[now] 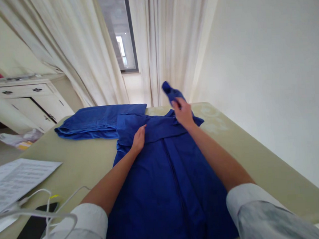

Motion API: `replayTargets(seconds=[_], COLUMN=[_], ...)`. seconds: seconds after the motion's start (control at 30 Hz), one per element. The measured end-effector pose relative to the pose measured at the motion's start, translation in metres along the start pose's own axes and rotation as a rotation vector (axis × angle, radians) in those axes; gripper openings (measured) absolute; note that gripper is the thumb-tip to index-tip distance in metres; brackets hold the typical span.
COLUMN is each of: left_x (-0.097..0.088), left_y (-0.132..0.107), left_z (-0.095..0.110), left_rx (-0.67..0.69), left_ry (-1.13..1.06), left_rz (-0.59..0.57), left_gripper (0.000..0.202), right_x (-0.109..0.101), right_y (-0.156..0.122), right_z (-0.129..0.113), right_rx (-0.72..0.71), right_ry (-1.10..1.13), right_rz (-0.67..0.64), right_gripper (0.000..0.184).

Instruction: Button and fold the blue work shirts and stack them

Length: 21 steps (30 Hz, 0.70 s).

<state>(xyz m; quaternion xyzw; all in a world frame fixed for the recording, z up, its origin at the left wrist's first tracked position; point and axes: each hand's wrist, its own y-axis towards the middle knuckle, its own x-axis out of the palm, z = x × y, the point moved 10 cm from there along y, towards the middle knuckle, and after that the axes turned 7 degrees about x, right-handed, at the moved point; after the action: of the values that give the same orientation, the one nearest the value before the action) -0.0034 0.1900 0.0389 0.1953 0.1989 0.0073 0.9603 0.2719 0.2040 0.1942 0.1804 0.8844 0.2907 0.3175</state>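
Observation:
A blue garment (pixel 163 177) lies spread lengthwise on the pale green bed surface (pixel 261 163), its front seam running down the middle. My left hand (pixel 138 139) rests flat on its upper left part, fingers together and stretched out. At the far end, my right hand (pixel 183 112) grips a fold of the same blue cloth and lifts its end (pixel 170 91) above the surface.
A second folded blue garment (pixel 99 122) lies at the far left of the bed. Printed paper (pixel 16 178), white hangers (pixel 40 211) and a dark phone (pixel 30 227) sit near left. A white cabinet (pixel 29 99) and curtains (pixel 159 43) stand behind; a wall is right.

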Motion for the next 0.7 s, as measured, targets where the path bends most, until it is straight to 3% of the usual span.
replayTargets(seconds=[0.1,0.2,0.27,0.33,0.43,0.5,0.57,0.63,0.7], left_x=[-0.031,-0.06,-0.082,-0.103,-0.134,-0.149,-0.155,-0.15,-0.14], left_y=[0.012,0.013,0.011,0.013,0.021,0.024,0.023,0.021,0.017], left_z=[-0.011,-0.034,-0.046,-0.048,-0.041,-0.037,-0.036,-0.036,-0.031], left_rx=[-0.139,-0.345,-0.445,-0.45,-0.38,-0.348,-0.336,-0.323,-0.29], left_ry=[-0.281,-0.265,-0.138,-0.048,0.086,0.199,0.293,0.357,0.4], left_rz=[0.083,0.152,0.218,0.274,0.319,0.325,0.3,0.26,0.237], left_gripper=[0.098,0.082,0.065,0.059,0.051,0.044,0.04,0.041,0.048], right_x=[0.104,0.147,0.149,0.137,0.105,0.092,0.09,0.094,0.092], right_y=[-0.075,-0.136,-0.145,-0.133,-0.101,-0.09,-0.096,-0.105,-0.102], right_z=[-0.08,-0.099,-0.092,-0.073,-0.024,0.019,0.058,0.081,0.091], right_rx=[-0.277,-0.353,-0.343,-0.299,-0.143,0.021,0.154,0.213,0.229], right_ry=[0.058,0.057,0.015,-0.051,-0.202,-0.348,-0.455,-0.491,-0.513], right_rz=[-0.574,-0.766,-0.732,-0.63,-0.458,-0.463,-0.578,-0.685,-0.658], right_gripper=[0.05,0.057,0.058,0.059,0.066,0.07,0.075,0.078,0.08])
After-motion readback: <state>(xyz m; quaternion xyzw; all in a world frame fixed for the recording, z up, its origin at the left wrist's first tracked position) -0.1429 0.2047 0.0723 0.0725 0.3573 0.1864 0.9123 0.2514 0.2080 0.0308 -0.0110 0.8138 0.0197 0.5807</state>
